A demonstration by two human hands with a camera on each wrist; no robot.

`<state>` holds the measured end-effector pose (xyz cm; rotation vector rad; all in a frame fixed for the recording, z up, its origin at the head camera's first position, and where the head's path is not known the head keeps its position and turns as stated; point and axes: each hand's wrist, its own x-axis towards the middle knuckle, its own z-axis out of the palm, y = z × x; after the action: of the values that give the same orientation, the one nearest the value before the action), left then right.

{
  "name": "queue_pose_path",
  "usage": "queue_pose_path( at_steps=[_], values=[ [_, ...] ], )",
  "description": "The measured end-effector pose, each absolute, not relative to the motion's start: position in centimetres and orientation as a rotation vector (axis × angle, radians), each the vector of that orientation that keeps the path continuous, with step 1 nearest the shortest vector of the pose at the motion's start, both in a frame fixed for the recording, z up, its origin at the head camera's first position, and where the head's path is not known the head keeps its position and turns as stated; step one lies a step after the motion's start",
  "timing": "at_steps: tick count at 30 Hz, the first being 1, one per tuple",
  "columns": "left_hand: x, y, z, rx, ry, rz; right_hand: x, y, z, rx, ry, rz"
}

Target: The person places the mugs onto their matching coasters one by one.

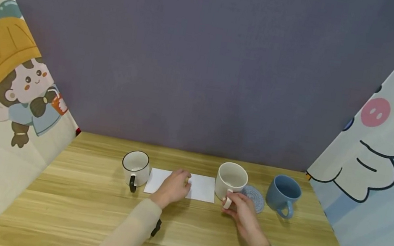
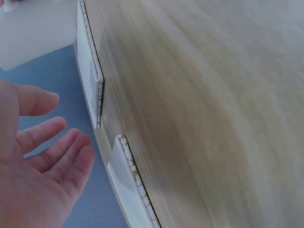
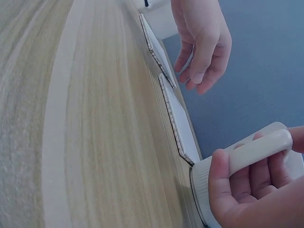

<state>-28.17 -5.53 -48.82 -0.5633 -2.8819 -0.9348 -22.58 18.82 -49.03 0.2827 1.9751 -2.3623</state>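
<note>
My right hand (image 1: pixel 246 219) grips the handle of a plain white mug (image 1: pixel 223 187), which stands upright on the table. In the right wrist view, its fingers wrap around the mug handle (image 3: pixel 261 149). My left hand (image 1: pixel 174 185) hovers over white square boards (image 1: pixel 202 187), between the two white mugs. Loosely bent fingers hold nothing in the left wrist view. Two boards lie side by side there, the nearer board (image 2: pixel 126 183) and the farther board (image 2: pixel 89 71), both with rough layered edges. To the left stands a white mug with black rim and handle (image 1: pixel 136 171).
A grey-blue round woven coaster (image 1: pixel 253 198) lies just right of the plain white mug, partly covered by it and my right hand. Farther right stands a blue mug (image 1: pixel 279 195). A grey panel (image 1: pixel 204 77) rises behind the wooden table (image 1: pixel 73 206), with printed curtains at both sides.
</note>
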Motion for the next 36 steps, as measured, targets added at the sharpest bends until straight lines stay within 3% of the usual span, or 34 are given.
queue_pose_path(
  at_steps=[36],
  values=[
    [-28.9,-4.7,-49.9,-0.646,-2.987,-0.937,-22.6,19.2,-48.9,0.25,2.0,-2.331]
  ],
)
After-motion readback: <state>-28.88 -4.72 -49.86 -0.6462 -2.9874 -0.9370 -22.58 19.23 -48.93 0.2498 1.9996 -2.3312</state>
